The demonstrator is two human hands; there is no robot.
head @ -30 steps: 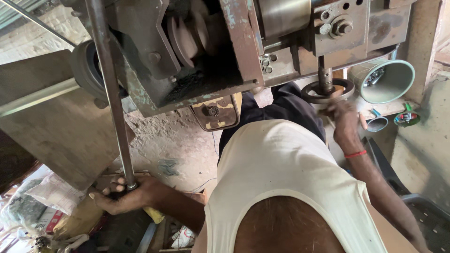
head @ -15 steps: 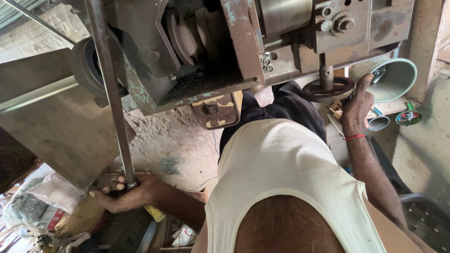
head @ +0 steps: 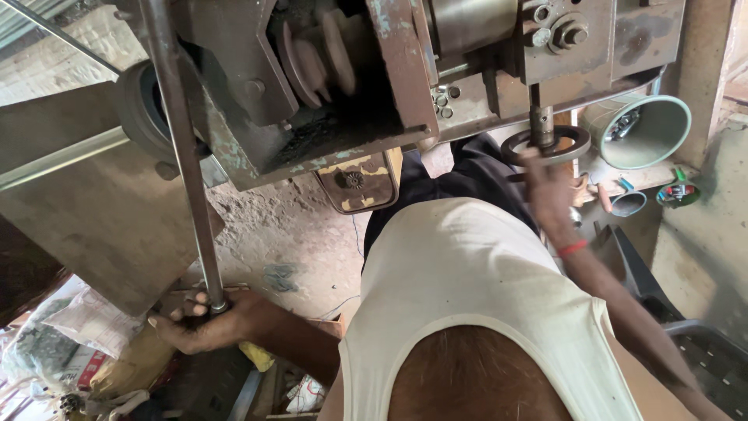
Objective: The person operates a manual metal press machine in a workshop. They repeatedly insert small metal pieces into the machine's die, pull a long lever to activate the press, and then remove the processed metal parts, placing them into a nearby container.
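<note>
Presently, the left hand (head: 204, 323) is clenched around the lower end of a long grey steel lever rod (head: 181, 148), left of and below the rusty, paint-flaked metal machine body (head: 374, 78). The right hand (head: 549, 187) is closed on a dark round iron handwheel (head: 545, 145) under the machine's right side.

A long grey steel lever rod (head: 185, 156) stands nearly upright; a dark round metal handwheel (head: 545, 145) sits flat on its vertical shaft.
</note>
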